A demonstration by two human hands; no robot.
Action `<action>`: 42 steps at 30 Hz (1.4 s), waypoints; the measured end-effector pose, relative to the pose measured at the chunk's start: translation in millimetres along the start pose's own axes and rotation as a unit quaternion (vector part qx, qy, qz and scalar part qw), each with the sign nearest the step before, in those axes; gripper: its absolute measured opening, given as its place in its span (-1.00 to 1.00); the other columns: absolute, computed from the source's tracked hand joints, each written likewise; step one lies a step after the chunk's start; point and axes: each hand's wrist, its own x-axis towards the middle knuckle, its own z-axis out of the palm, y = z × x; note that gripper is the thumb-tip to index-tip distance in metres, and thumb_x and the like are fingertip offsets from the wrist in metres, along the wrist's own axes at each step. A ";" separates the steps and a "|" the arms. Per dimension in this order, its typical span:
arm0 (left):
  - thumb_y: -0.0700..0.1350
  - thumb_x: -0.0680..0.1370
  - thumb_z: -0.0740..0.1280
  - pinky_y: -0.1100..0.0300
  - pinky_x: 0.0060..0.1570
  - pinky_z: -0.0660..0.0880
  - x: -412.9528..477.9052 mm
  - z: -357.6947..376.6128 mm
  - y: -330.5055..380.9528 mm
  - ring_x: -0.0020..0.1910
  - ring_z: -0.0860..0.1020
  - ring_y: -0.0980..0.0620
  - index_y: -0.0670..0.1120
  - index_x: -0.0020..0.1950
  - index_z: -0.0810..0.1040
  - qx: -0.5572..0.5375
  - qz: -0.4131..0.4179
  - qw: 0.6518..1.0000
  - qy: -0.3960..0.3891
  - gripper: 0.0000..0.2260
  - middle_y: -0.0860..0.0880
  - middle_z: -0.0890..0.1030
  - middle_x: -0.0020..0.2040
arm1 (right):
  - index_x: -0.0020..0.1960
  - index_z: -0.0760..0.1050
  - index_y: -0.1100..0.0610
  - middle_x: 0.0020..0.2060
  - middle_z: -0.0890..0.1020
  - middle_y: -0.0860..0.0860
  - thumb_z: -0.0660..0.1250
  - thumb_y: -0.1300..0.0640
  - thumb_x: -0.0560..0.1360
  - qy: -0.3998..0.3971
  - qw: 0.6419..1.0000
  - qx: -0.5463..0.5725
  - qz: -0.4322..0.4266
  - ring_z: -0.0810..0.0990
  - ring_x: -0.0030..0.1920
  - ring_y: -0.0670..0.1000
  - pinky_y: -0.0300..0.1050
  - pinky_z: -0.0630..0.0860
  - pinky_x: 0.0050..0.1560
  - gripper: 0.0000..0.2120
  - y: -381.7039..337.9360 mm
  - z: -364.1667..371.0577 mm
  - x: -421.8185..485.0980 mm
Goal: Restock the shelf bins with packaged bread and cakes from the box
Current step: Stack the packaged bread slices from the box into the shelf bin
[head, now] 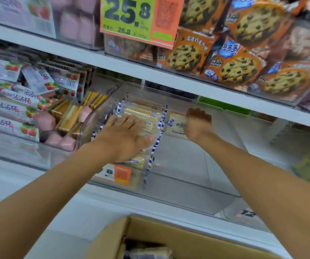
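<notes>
Stocking the clear bin, the right hand grips a bread packet beside the row that the flat left hand steadies; next, probably release, then the near box.

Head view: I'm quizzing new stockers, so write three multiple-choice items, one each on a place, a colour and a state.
1. Where is the box? A) on the upper shelf B) at the bottom of the view, nearest the person C) inside a bin
2. The cookie packs are mostly: A) orange B) green C) white
3. The right hand: A) lies flat B) grips a bread pack C) is out of view
Answers: 1 B, its open flaps fill the lower edge; 2 A, orange wrappers surround the cookie pictures; 3 B, it curls round the pack.
</notes>
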 end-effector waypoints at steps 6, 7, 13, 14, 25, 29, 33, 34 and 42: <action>0.47 0.46 -0.30 -0.04 0.52 -0.29 0.8 3.0 -2.0 0.58 -0.25 0.06 0.08 0.62 -0.16 0.004 0.001 1.000 0.004 -0.19 -0.01 -0.17 0.63 | 0.22 0.44 0.12 0.13 0.50 0.13 0.41 0.07 0.44 0.082 0.993 0.088 -0.018 0.46 0.14 0.18 -0.02 0.31 0.17 -0.61 5.1 19.4 5.7; 0.51 0.41 -0.35 -0.04 0.52 -0.29 0.6 3.3 -2.4 0.58 -0.24 0.06 0.09 0.62 -0.15 0.006 0.001 1.000 0.005 -0.13 0.00 -0.16 0.63 | 0.21 0.45 0.12 0.10 0.53 0.13 0.38 0.09 0.46 0.095 0.990 0.101 -0.019 0.49 0.12 0.19 -0.02 0.32 0.14 -0.65 5.0 18.8 6.7; 0.43 0.42 -0.31 -0.06 0.53 -0.28 -2.1 1.7 -0.6 0.58 -0.25 0.07 0.09 0.61 -0.15 0.004 -0.004 1.000 0.006 -0.19 -0.01 -0.17 0.63 | 0.16 0.53 0.18 0.12 0.52 0.20 0.33 0.17 0.49 0.135 0.986 0.102 -0.010 0.46 0.15 0.25 0.01 0.36 0.11 -0.75 7.3 19.2 8.2; 0.43 0.41 -0.32 -0.07 0.53 -0.28 -2.3 1.4 -0.7 0.58 -0.25 0.07 0.09 0.61 -0.15 0.006 -0.004 1.000 0.006 -0.18 -0.01 -0.17 0.63 | 0.17 0.52 0.18 0.13 0.52 0.20 0.34 0.18 0.49 0.128 0.987 0.100 -0.009 0.46 0.15 0.24 0.01 0.36 0.11 -0.74 5.9 19.6 7.9; 0.45 0.47 -0.24 -0.09 0.53 -0.25 1.0 -0.1 -1.8 0.59 -0.20 0.06 0.10 0.62 -0.11 -0.014 -0.012 1.000 -0.001 -0.21 0.00 -0.13 0.63 | 0.24 0.52 0.15 0.16 0.52 0.16 0.41 0.18 0.44 0.074 0.986 0.146 -0.030 0.47 0.15 0.18 -0.05 0.42 0.11 -0.63 -3.9 -11.7 -32.6; 0.35 0.57 0.07 -0.11 0.54 -0.03 -2.6 -4.3 0.9 0.58 0.10 -0.01 0.06 0.58 0.20 -0.058 -0.008 0.996 0.063 -0.35 -0.03 0.17 0.60 | 0.24 0.51 0.14 0.20 0.52 0.10 0.41 0.17 0.47 -0.025 0.955 0.286 -0.068 0.51 0.14 0.08 -0.14 0.42 0.12 -0.66 -4.1 -38.1 -90.7; 0.12 0.60 0.26 -0.03 0.25 0.40 -33.9 -17.2 33.8 0.28 0.47 -0.11 0.00 0.26 0.55 -0.051 0.019 0.984 0.171 -0.68 -0.08 0.56 0.28 | 0.08 0.59 0.14 -0.04 0.54 0.02 0.38 0.21 0.47 -0.004 0.942 0.322 -0.096 0.45 -0.14 -0.05 -0.19 0.40 -0.04 -0.81 9.1 -62.1 -149.7; 0.07 0.59 0.29 0.01 0.13 0.45 -45.7 -17.3 46.2 0.18 0.51 -0.11 0.00 0.15 0.58 -0.060 0.027 0.980 0.189 -0.77 -0.06 0.59 0.16 | 0.03 0.61 0.15 -0.09 0.53 0.01 0.37 0.25 0.46 0.014 0.936 0.340 -0.094 0.44 -0.18 -0.05 -0.16 0.42 -0.06 -0.84 13.4 -66.6 -166.0; 0.00 0.60 0.30 0.09 -0.11 0.49 -138.3 77.6 122.5 -0.13 0.55 -0.01 0.07 0.40 0.30 -0.191 0.024 0.980 0.059 -0.61 0.05 0.58 -0.08 | -0.06 0.55 0.08 -0.21 0.53 -0.06 0.32 0.25 0.50 -0.055 0.926 0.372 -0.029 0.47 -0.29 -0.10 -0.14 0.43 -0.17 -0.90 74.7 -25.7 -321.9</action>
